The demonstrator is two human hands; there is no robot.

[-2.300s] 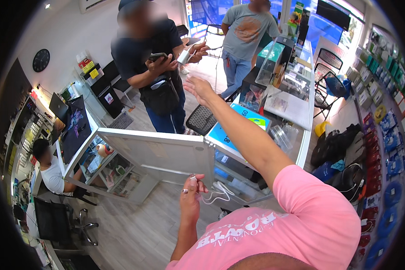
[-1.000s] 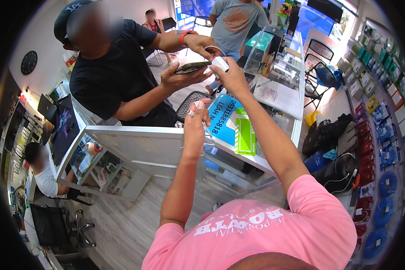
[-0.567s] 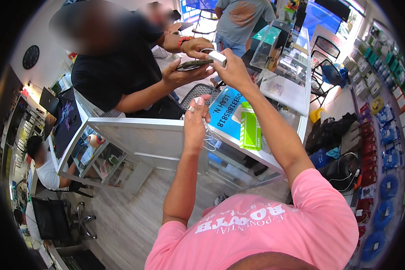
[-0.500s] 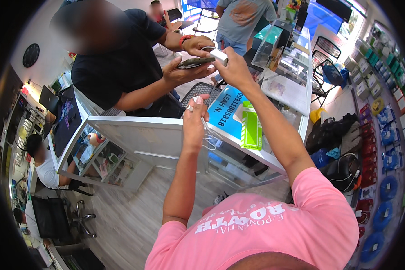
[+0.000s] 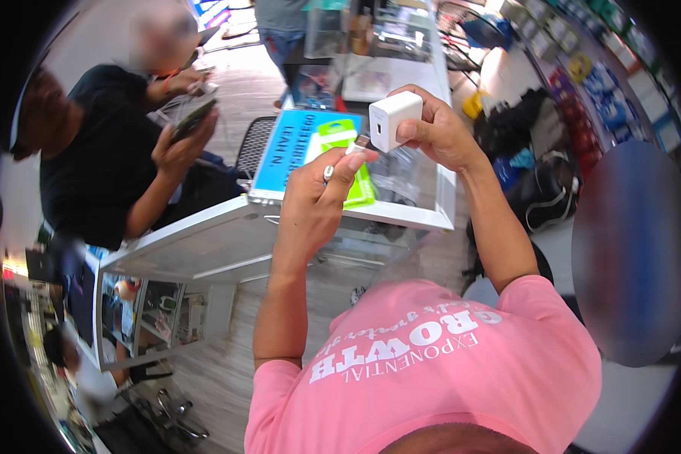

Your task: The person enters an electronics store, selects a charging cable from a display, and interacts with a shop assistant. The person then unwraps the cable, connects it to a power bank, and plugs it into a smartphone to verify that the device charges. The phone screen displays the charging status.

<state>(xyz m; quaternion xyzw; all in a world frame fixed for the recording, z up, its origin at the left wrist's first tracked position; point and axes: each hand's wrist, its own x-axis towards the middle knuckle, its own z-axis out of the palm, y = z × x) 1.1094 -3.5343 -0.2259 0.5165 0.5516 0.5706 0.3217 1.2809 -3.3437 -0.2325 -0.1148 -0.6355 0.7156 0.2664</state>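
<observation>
In my right hand (image 5: pixel 450 136) is a white charger block (image 5: pixel 396 121), pinched between thumb and fingers, its port side toward my left hand. My left hand (image 5: pixel 314 198) grips the white end of a charging cable (image 5: pixel 358 145), with the metal plug pointing at the charger. A small gap seems to part plug and block. A second white cable end (image 5: pixel 328 173) pokes out between my left fingers. Below both hands, on the glass counter, lie a green and white package (image 5: pixel 362 188) and a blue printed sign (image 5: pixel 284 153).
Across the counter (image 5: pixel 424 217), a person in black holds a dark phone (image 5: pixel 194 121) and white cable. A mesh chair (image 5: pixel 256 145) stands behind the counter. Dark bags (image 5: pixel 541 185) are piled to the right, beside shelves of packaged goods (image 5: pixel 605 98).
My right hand has drawn the charger back from the other person's phone, close to my left hand. The cable plug now faces it. The view has swung, shifting the other person leftward.
</observation>
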